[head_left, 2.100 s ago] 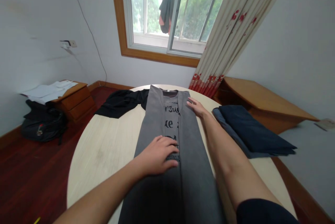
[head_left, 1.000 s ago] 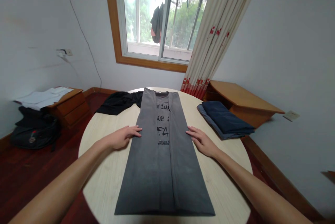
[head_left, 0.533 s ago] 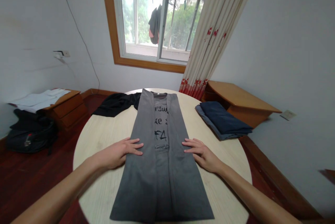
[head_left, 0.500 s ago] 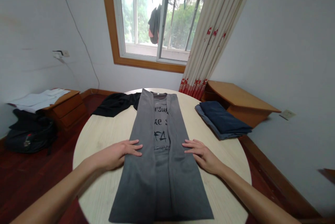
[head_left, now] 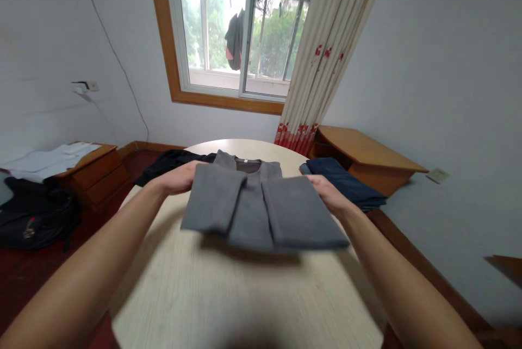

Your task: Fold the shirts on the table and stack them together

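Observation:
A grey T-shirt (head_left: 248, 205), its sides folded inward, is lifted at its lower half above the round table (head_left: 196, 294). Its neckline end still rests on the tabletop at the far side. My left hand (head_left: 183, 178) grips the shirt's left edge, the fingertips hidden behind the cloth. At the right edge my right hand (head_left: 328, 192) holds it the same way, fingers mostly covered. The raised hem hangs toward me, slightly blurred, with a shadow beneath it. The printed letters on the chest are out of sight.
Black clothing (head_left: 171, 161) lies at the table's far left. Folded dark blue clothes (head_left: 345, 180) sit at the right edge. A wooden desk (head_left: 367, 148) stands beyond them, and a low cabinet (head_left: 93, 167) with papers is on the left. A black bag (head_left: 36, 213) rests on the floor.
My hands have gone from lying flat on the shirt's sides to gripping its edges. The lower half has been raised off the table and moved away from me, covering the print.

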Available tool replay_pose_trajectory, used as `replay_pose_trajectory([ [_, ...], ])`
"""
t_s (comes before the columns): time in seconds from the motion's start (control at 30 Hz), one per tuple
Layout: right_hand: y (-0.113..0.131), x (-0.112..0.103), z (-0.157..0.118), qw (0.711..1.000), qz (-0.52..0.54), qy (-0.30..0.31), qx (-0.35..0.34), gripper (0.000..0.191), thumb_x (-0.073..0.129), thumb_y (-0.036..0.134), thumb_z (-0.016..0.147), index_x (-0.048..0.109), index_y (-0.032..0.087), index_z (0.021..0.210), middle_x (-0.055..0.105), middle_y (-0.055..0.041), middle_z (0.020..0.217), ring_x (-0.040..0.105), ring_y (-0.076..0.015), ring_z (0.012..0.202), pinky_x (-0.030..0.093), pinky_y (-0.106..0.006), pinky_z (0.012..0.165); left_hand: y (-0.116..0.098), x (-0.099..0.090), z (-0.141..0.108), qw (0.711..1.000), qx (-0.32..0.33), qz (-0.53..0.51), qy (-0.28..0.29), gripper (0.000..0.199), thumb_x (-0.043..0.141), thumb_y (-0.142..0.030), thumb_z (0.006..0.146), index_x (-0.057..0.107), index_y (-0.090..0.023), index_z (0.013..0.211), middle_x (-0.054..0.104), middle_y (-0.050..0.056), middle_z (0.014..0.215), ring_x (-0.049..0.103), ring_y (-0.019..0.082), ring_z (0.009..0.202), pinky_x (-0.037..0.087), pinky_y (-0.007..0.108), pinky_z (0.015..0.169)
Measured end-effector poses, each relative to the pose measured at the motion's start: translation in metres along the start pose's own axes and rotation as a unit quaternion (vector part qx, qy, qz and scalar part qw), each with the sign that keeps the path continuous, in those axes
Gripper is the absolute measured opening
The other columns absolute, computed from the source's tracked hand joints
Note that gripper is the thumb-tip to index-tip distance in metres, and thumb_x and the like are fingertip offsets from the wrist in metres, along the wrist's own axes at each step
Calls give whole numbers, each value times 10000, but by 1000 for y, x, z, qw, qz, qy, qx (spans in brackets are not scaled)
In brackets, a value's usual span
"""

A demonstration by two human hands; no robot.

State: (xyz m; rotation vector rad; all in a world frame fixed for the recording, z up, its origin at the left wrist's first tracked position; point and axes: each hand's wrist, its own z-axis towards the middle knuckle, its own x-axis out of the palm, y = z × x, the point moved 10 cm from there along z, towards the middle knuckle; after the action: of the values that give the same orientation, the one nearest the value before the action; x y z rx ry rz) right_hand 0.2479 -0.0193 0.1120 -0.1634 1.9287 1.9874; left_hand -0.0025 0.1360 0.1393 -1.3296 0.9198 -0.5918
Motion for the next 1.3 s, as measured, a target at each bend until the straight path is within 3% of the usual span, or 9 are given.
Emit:
replay_pose_trajectory([
  [0.1, -66, -18, 34, 983, 56, -148, 90, 400, 629, 618, 815, 624, 219, 837, 679, -41, 755, 573, -144, 585, 413, -232, 487, 52, -33, 30, 977, -40, -95, -187, 325, 761, -441, 750, 696, -138, 851, 695, 39, 716, 617, 177, 660, 467, 259, 575],
  [0.2, -117, -6, 41, 971, 105, -172, 126, 398, 697, 541, 777, 602, 222, 993, 679, -36, 778, 576, -142, 564, 408, -232, 461, 107, -34, 34, 962, -99, -95, -235, 421, 776, -482, 730, 664, -125, 924, 658, 19, 696, 565, 135, 568, 404, 227, 502],
  [0.3, -132, -2, 33, 972, 118, -176, 103, 503, 766, 521, 717, 568, 232, 1078, 683, -16, 794, 594, -149, 595, 416, -235, 479, 129, -35, 25, 961, -69, -85, -254, 589, 853, -436, 645, 608, -133, 1087, 598, -34, 632, 525, 120, 525, 364, 219, 482],
  [0.63, -110, 17, 17, 988, 105, -61, 97, 474, 870, 482, 530, 538, 215, 737, 550, 52, 587, 500, -108, 507, 370, -237, 498, 124, -25, 5, 983, -120, 49, -132, 668, 828, -321, 602, 519, -190, 1180, 509, -98, 575, 527, 139, 505, 313, 224, 476],
  [0.83, -99, -12, 0, 992, 2, -26, 127, 412, 852, 473, 580, 568, 214, 730, 520, 52, 555, 492, -109, 478, 368, -239, 458, 134, 11, -2, 988, -153, 18, -15, 894, 826, -356, 592, 414, -185, 1366, 495, -119, 594, 501, 126, 477, 339, 234, 470],
  [0.97, -109, -31, -9, 987, -23, -17, 158, 423, 845, 483, 589, 576, 202, 755, 486, 72, 557, 488, -99, 456, 381, -236, 452, 140, 30, 4, 990, -141, 10, 13, 768, 752, -477, 704, 461, -159, 1339, 495, -98, 571, 494, 132, 464, 383, 253, 495],
  [1.07, -121, -34, -9, 985, -21, -33, 170, 463, 817, 536, 624, 594, 206, 859, 513, 63, 619, 494, -104, 484, 399, -248, 468, 127, -6, 17, 981, -75, 126, -129, 453, 603, -489, 837, 618, -171, 1159, 634, 24, 723, 626, 205, 648, 490, 320, 619],
  [1.13, -123, -36, -5, 986, -34, -63, 149, 499, 806, 556, 637, 602, 208, 931, 531, 51, 670, 507, -114, 545, 403, -249, 501, 106, -35, 25, 935, -13, 277, -220, 358, 586, -416, 859, 672, -181, 1115, 697, 120, 1037, 664, 292, 984, 515, 394, 846],
  [1.3, -124, -38, 7, 982, -128, -102, 95, 562, 804, 535, 649, 626, 198, 1063, 503, 48, 703, 498, -133, 628, 398, -264, 585, 109, -72, 69, 831, -50, 516, -199, 869, 722, -496, 767, 412, -209, 1527, 219, 184, 1655, 148, 475, 1501, 203, 672, 1145],
])
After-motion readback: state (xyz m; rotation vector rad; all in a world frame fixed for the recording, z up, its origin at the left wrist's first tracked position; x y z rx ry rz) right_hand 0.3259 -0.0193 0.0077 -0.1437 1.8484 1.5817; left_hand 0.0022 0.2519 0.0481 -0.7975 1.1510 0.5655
